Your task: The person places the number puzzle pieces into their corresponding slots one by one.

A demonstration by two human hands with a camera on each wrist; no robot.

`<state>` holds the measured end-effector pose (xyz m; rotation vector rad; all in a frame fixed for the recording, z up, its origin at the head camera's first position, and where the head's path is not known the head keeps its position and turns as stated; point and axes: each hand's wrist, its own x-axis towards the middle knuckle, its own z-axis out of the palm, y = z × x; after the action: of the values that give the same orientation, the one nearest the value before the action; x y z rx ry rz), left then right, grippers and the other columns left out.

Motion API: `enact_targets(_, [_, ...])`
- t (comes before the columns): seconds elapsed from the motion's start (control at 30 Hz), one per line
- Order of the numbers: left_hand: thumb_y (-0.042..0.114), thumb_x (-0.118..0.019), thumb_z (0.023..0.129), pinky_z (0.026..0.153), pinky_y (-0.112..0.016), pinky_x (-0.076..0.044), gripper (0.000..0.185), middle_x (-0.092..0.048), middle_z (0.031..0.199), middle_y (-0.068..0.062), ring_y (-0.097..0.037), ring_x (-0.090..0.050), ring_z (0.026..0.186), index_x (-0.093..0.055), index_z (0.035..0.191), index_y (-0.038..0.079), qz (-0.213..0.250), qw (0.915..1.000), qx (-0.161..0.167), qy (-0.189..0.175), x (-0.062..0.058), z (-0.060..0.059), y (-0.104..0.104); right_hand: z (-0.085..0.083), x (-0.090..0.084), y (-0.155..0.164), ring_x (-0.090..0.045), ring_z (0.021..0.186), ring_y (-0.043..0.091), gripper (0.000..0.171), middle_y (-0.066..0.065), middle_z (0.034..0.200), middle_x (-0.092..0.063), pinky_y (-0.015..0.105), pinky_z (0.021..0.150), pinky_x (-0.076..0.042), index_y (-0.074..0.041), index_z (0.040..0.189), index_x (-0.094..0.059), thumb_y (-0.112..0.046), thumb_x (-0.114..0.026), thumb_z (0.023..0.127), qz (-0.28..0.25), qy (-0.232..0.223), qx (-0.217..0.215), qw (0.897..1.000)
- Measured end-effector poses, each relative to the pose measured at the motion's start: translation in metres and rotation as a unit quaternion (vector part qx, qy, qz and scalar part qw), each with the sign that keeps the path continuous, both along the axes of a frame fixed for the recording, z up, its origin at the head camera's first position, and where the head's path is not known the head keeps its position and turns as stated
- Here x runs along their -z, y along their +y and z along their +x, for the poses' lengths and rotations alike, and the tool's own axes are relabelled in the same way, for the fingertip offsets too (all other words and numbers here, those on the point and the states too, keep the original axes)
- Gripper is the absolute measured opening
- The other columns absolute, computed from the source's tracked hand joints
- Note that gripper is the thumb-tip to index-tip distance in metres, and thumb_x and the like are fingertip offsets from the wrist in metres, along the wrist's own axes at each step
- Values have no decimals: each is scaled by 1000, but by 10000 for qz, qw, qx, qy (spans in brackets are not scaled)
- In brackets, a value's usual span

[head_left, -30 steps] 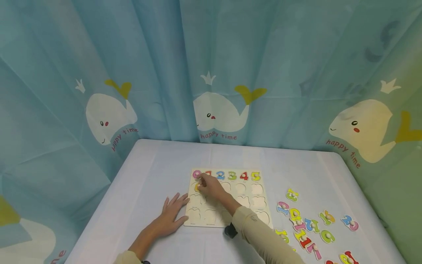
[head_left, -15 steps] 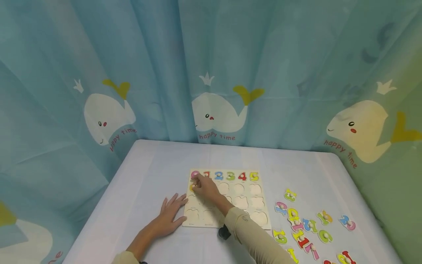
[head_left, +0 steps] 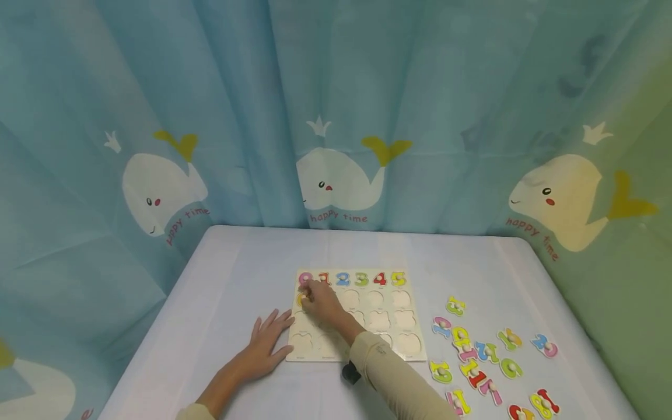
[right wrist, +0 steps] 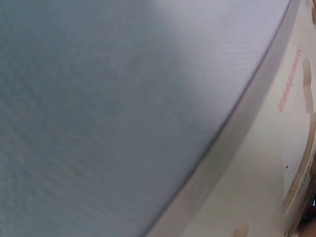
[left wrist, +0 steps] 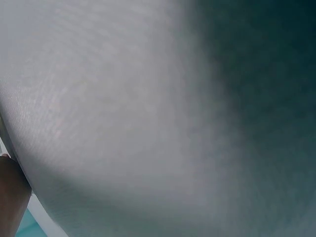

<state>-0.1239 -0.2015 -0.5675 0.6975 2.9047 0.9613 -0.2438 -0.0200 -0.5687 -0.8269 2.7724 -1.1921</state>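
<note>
Wooden pale number puzzle board (head_left: 357, 318) lies on the white table (head_left: 226, 291). Right hand (head_left: 320, 303) has slid left since a second ago, pinching a yellow number piece (head_left: 301, 300) over the second row; left hand (head_left: 268, 344) stays flat, fingers released, against the board's edge.

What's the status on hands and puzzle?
Left hand flat on table beside wooden number puzzle board. Right hand on yellow piece, second row. Nothing in the way.

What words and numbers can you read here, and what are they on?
"happy time": under each whale on the curtain.
"0 1 2 3 4 5": top row of the puzzle board, partly hidden by the right hand.
Loose number pieces on the table: too jumbled and blurred to read surely.
Red print on the board, right wrist view: unreadable.
</note>
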Motion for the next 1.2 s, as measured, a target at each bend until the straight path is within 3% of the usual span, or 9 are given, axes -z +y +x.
enact_targets(0.27, [27, -58, 91, 101, -68, 1, 54, -34, 148, -15, -44, -19, 136, -44, 137, 2, 13, 10000, -14, 19, -1, 0, 1, 1, -5, -1, -48, 67, 6, 24, -7, 81, -56, 20, 62, -42, -6, 108, -64, -7, -65, 84, 34, -169, -7, 9999])
enact_targets(0.57, [22, -60, 89, 99, -69, -1, 53, -37, 145, -18, -46, -22, 134, -46, 135, 0, 148, 9996, 11, 253, -2, 2, 2, 0, -20, 5, -56, 81, 8, 31, -4, 87, -59, 23, 76, -46, -5, 114, -61, -5, -68, 84, -8, -833, -263, 9962])
enact_targets(0.9, [28, -57, 92, 103, -65, 2, 55, -31, 149, -15, -42, -16, 137, -42, 139, 3, -131, 9999, -48, -91, -4, 1, 1, -1, -27, 24, -59, 83, 16, 32, 0, 87, -60, 28, 75, -48, -2, 117, -59, -2, -64, 86, -168, -621, -197, 9977])
enact_targets(1.2, [24, -59, 90, 101, -67, 2, 53, -35, 146, -16, -44, -19, 136, -45, 136, 1, 14, 9999, -27, 120, -2, 0, 1, -7, -29, 55, -60, 84, 16, 28, 0, 87, -60, 29, 74, -49, -2, 116, -60, -5, -63, 88, -183, -668, 141, 9975])
